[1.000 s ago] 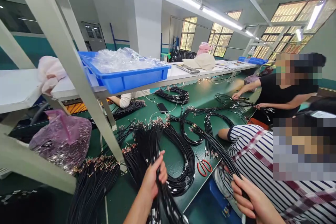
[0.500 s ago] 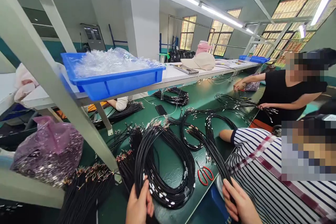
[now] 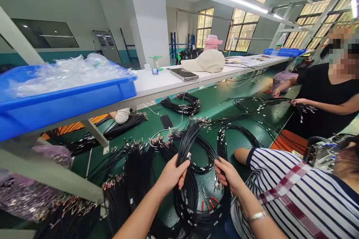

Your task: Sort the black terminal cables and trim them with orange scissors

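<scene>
My left hand (image 3: 172, 173) and my right hand (image 3: 227, 175) both grip a thick bundle of black cables (image 3: 188, 190) with small metal connectors on their ends. The bundle rises above my left hand and hangs in loops between and below my hands. Red-handled scissors (image 3: 209, 204) lie on the green bench (image 3: 209, 183), mostly hidden behind the hanging loops. More black cable bundles (image 3: 129, 183) lie to the left of my left hand. A co-worker's striped sleeve (image 3: 259, 158) is just to the right of my right hand.
A blue crate (image 3: 67, 99) of clear plastic sits on a white shelf (image 3: 159, 82) above the bench, with a cap and a tablet further along. A phone (image 3: 166, 121) lies among cable coils. A co-worker in black (image 3: 322, 108) handles cables at the right.
Both hands have risen and moved closer together, lifting the cable bundle. The bundle now hides most of the scissors. The view has turned, shifting the blue crate left.
</scene>
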`<state>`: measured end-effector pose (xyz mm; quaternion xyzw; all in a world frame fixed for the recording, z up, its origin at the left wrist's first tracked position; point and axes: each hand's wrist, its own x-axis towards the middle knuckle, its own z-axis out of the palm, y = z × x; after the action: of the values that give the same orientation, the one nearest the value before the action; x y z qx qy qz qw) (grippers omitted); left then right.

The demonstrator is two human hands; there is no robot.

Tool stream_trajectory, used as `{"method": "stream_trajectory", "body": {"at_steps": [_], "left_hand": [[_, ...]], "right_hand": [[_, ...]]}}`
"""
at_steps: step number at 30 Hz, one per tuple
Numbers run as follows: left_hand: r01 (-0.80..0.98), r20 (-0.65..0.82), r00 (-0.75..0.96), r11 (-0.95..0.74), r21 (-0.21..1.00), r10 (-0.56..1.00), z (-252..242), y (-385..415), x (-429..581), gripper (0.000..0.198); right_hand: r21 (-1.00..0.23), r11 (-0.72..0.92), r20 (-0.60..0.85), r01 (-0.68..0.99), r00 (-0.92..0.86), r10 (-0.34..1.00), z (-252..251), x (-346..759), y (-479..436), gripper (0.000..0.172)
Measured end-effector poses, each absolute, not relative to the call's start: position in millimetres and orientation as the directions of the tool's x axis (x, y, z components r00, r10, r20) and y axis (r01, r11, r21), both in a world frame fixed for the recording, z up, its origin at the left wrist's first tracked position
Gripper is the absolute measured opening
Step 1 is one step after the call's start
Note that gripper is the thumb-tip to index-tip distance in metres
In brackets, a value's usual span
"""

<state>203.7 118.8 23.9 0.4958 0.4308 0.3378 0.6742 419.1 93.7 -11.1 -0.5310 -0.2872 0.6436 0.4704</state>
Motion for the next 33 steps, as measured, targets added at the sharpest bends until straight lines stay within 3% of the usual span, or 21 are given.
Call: {"method": "stream_trajectory", "body": {"at_steps": [4,11,17,26,33], "left_hand": [[0.01,-0.27,0.568,0.321,0.947,0.777,20,188,245,0.039],[0.088,-0.389,0.534,0.408,0.909,0.751,-29,266,272,0.034],[0.12,-0.396,0.505,0.392,0.912,0.767,-54,323,291,0.031],[0.376,-0.612,0.259,0.505,0.777,0.748,-140,362,295,0.013],[0.34,-0.66,0.222,0.577,0.742,0.718,-147,365,289,0.017]], "right_hand": [[-0.868,-0.407,-0.377,-0.285,-0.157,0.913,-16,446,165,0.031],[-0.836,-0.493,-0.417,-0.24,-0.305,0.856,-55,461,253,0.028],[-0.831,-0.532,-0.429,-0.165,-0.418,0.801,-60,474,321,0.02],[-0.789,-0.6,-0.613,0.131,-0.236,0.754,-151,471,361,0.019],[-0.847,-0.487,-0.515,0.212,-0.099,0.852,-168,487,340,0.023]]}}
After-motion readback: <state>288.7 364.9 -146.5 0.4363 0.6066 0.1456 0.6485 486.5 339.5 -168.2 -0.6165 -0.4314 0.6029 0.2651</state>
